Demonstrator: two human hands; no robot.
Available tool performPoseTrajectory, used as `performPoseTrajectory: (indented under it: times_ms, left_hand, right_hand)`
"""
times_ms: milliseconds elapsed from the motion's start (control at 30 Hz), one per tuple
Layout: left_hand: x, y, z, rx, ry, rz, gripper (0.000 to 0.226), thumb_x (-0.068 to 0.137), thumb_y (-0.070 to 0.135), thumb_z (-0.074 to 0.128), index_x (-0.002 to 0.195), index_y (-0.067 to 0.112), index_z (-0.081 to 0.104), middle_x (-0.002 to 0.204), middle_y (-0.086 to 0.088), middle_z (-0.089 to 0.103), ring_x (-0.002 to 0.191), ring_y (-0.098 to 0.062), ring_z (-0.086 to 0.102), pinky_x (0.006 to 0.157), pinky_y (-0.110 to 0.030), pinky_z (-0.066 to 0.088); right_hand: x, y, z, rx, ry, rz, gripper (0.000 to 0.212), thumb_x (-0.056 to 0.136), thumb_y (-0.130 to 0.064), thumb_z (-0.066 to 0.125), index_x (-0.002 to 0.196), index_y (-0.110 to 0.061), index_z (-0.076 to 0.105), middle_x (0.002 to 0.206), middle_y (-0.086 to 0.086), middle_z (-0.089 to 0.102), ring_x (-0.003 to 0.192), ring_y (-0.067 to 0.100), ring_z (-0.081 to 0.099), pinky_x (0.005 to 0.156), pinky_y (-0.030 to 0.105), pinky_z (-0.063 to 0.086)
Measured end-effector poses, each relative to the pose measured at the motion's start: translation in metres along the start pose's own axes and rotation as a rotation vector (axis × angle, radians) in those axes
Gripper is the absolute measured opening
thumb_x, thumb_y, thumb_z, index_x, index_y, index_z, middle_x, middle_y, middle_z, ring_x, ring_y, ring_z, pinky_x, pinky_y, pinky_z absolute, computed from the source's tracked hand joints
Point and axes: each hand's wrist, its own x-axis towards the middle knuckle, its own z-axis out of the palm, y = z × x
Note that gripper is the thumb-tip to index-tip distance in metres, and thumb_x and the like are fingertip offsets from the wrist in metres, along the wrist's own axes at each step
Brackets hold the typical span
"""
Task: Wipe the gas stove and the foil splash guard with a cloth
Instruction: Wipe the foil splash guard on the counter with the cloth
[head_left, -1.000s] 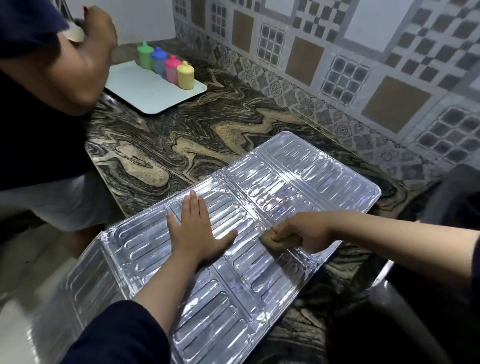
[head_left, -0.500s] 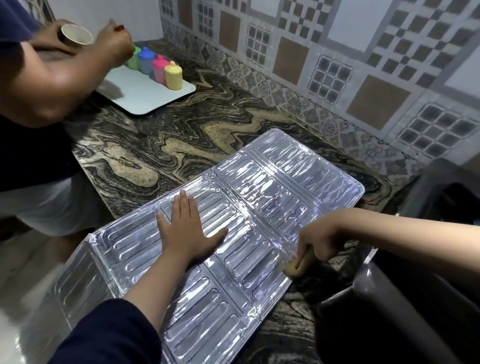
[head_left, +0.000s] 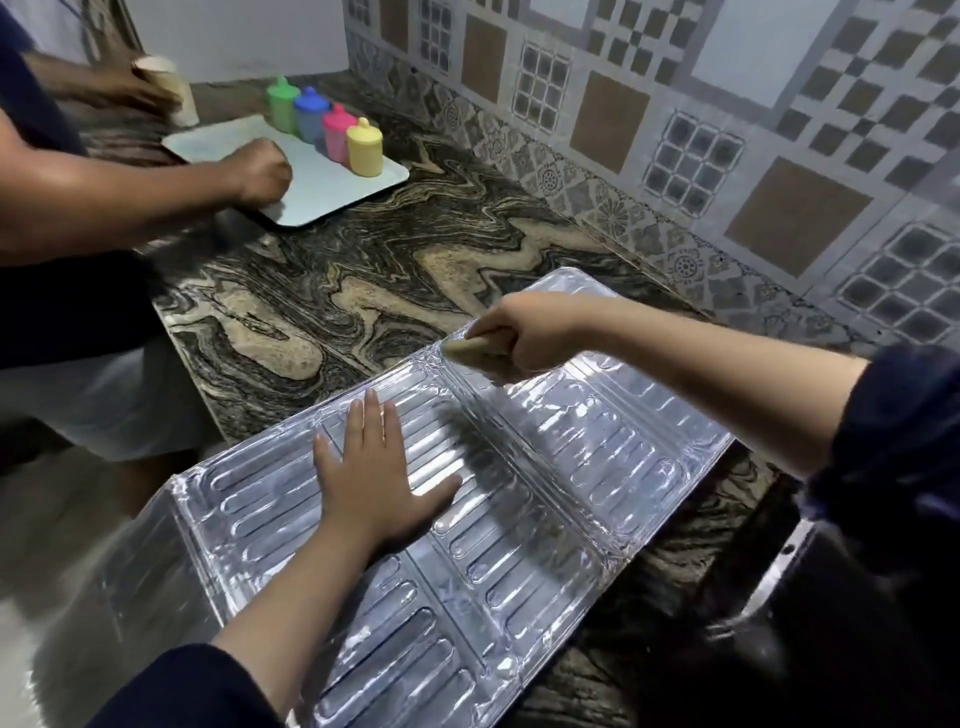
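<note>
The ribbed foil splash guard (head_left: 582, 467) lies flat on the marbled counter, its left panels hanging past the counter edge. My left hand (head_left: 376, 467) rests flat on its middle, fingers spread, holding nothing. My right hand (head_left: 524, 330) is closed on a yellowish cloth (head_left: 470, 352) pressed against the guard's far edge, near a fold line. The dark gas stove (head_left: 810, 639) shows only as a corner at the lower right, mostly hidden under my right sleeve.
Another person stands at the left, one fist (head_left: 262, 171) over a pale tray (head_left: 337, 182) and the other hand holding a cup (head_left: 169, 85). Several coloured lidded cups (head_left: 324, 122) stand on the tray. A tiled wall (head_left: 675, 130) backs the counter (head_left: 332, 291).
My right hand swept the cloth from the guard's near right edge up across the foil to its far edge. My left hand stayed flat. The other person's arm reached down onto the tray.
</note>
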Motion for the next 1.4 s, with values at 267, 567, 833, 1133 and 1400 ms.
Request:
performPoseTrajectory:
  times_ms: [267, 567, 833, 1133, 1400]
  left_hand:
    - [0.001, 0.0, 0.0, -0.005, 0.014, -0.012, 0.121, 0.065, 0.092, 0.008, 0.151, 0.009, -0.009, 0.159, -0.012, -0.019, 0.147, -0.027, -0.014, 0.111, -0.063, 0.004]
    - [0.002, -0.001, -0.001, -0.015, -0.006, -0.012, 0.122, 0.065, 0.092, 0.007, 0.151, 0.007, -0.007, 0.159, -0.013, -0.016, 0.147, -0.027, -0.012, 0.11, -0.064, 0.005]
    - [-0.003, -0.002, -0.006, 0.004, -0.039, 0.013, 0.123, 0.065, 0.093, 0.007, 0.151, 0.007, -0.009, 0.158, -0.012, -0.019, 0.147, -0.027, -0.014, 0.112, -0.064, 0.004]
    - [-0.029, -0.031, -0.014, 0.071, -0.148, 0.045, 0.138, 0.046, 0.098, -0.01, 0.151, 0.009, -0.013, 0.158, -0.009, -0.022, 0.147, -0.026, -0.014, 0.112, -0.065, 0.001]
    - [-0.024, -0.013, -0.035, 0.03, -0.154, 0.049, 0.116, 0.074, 0.074, 0.043, 0.151, 0.005, -0.009, 0.157, -0.018, -0.022, 0.144, -0.034, -0.023, 0.109, -0.066, -0.006]
  right_hand:
    - [0.068, 0.0, 0.07, -0.502, 0.026, -0.09, 0.063, 0.088, -0.004, 0.048, 0.146, -0.01, 0.023, 0.153, 0.013, 0.027, 0.136, 0.037, 0.033, 0.106, 0.052, 0.037]
    - [0.03, 0.018, 0.092, -0.511, -0.054, -0.091, 0.052, 0.09, -0.019, 0.05, 0.139, -0.013, 0.034, 0.141, 0.009, 0.043, 0.124, 0.031, 0.046, 0.098, 0.05, 0.042]
    - [-0.023, 0.016, 0.103, -0.332, -0.135, -0.055, 0.025, 0.088, -0.016, 0.045, 0.11, -0.023, 0.054, 0.126, 0.004, 0.058, 0.109, 0.028, 0.056, 0.095, 0.047, 0.044]
    - [-0.043, -0.001, 0.038, 0.086, -0.179, 0.06, 0.059, 0.08, 0.003, 0.04, 0.123, -0.031, 0.062, 0.091, -0.005, 0.066, 0.083, 0.017, 0.058, 0.068, 0.022, 0.048]
    - [0.011, -0.012, 0.034, -0.079, 0.227, -0.006, 0.046, 0.086, -0.008, 0.05, 0.129, -0.022, 0.055, 0.115, 0.01, 0.068, 0.103, 0.033, 0.062, 0.084, 0.038, 0.052]
